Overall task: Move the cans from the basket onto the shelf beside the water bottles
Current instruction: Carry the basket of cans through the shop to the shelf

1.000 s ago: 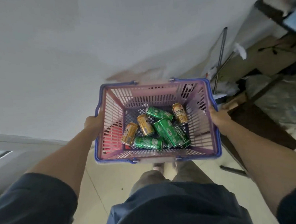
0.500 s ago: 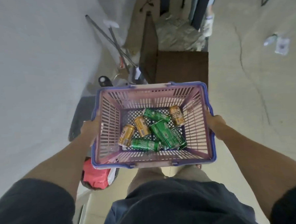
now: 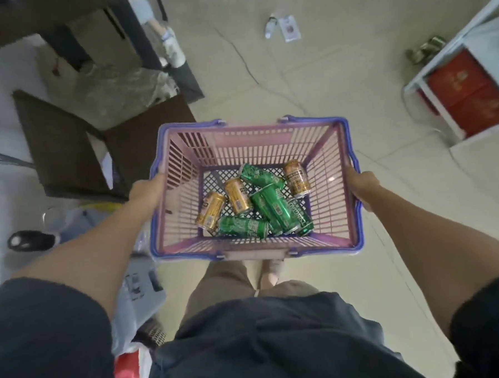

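Standing over a pale tiled floor [image 3: 308, 70], a person carries a pink basket [image 3: 335, 213] with a purple rim out in front of the body. Off at nine and ten o'clock lie flattened brown cardboard sheets [image 3: 57, 135] and crumpled clear plastic [image 3: 122, 94]. The left hand [image 3: 146, 191] is curled closed around the basket's left rim, fingers wrapped over the edge. Seven cans lie on their sides on the basket's mesh bottom, heaped toward its six o'clock end: a gold can [image 3: 211, 210] furthest left, a second gold can [image 3: 238, 195] just beside it, a green can [image 3: 243, 227] below them, another green can [image 3: 259, 176] toward twelve o'clock, two long green cans [image 3: 272, 209] touching side by side in the middle, and a third gold can [image 3: 297, 178] at the right. The right hand [image 3: 362, 188] grips the basket's right rim, closed tight over it. Far off at two o'clock stands a white metal shelf [image 3: 427, 75] holding red boxes [image 3: 465, 90], well apart from the basket. I cannot make out water bottles on it.
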